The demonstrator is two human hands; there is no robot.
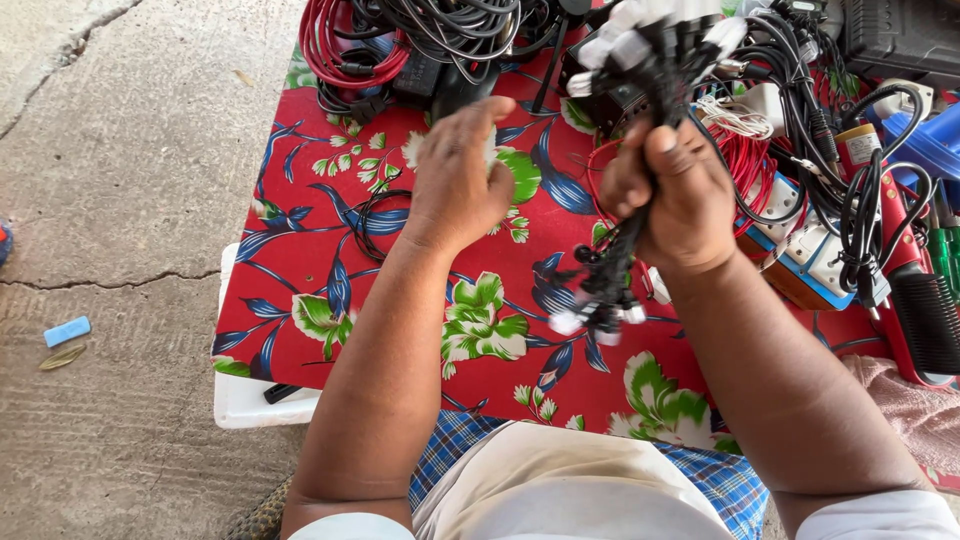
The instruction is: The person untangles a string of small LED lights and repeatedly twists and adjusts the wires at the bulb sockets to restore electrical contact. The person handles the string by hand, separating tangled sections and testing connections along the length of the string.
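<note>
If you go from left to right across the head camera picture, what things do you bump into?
Small blue block on the concrete → left hand → right hand gripping a bundle of black cables → black comb.

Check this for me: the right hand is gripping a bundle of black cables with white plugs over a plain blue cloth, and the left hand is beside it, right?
Not quite. The cloth is red with a blue and green floral print, not plain blue, as the head view shows. The rest stands: the right hand grips the cable bundle, and the left hand is beside it.
</note>
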